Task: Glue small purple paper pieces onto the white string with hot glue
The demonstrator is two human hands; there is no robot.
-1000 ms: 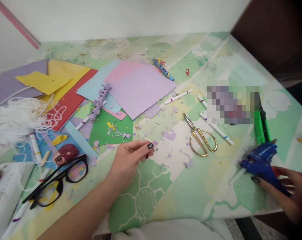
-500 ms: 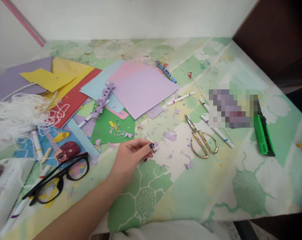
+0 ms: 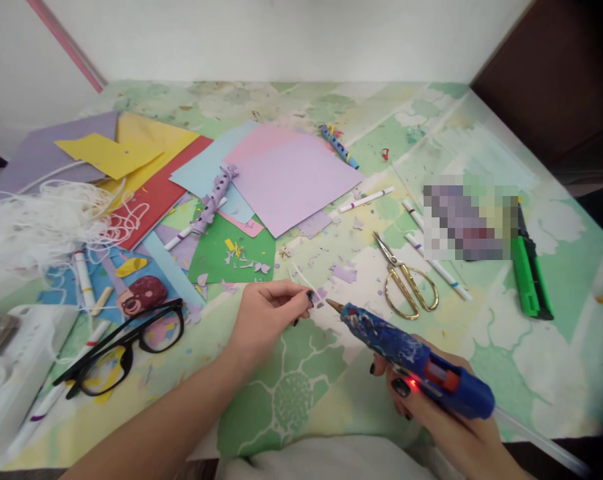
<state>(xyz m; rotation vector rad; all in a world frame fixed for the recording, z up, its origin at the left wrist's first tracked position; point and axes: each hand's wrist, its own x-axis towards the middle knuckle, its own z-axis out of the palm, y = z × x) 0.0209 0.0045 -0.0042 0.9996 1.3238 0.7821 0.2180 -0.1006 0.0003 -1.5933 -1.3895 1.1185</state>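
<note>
The left hand has its thumb and fingertips pressed narrowly together, holding a thin white string. A small purple scrap is just beyond these fingertips; I cannot tell if it is also held. The right hand has its fingers wrapped around a blue glue gun, whose nozzle points toward the left fingertips, near but apart. Farther out, golden scissors lie on the tablecloth, with 2 white pens near them. A green cutter lies more to the right, black glasses to the left.
</note>
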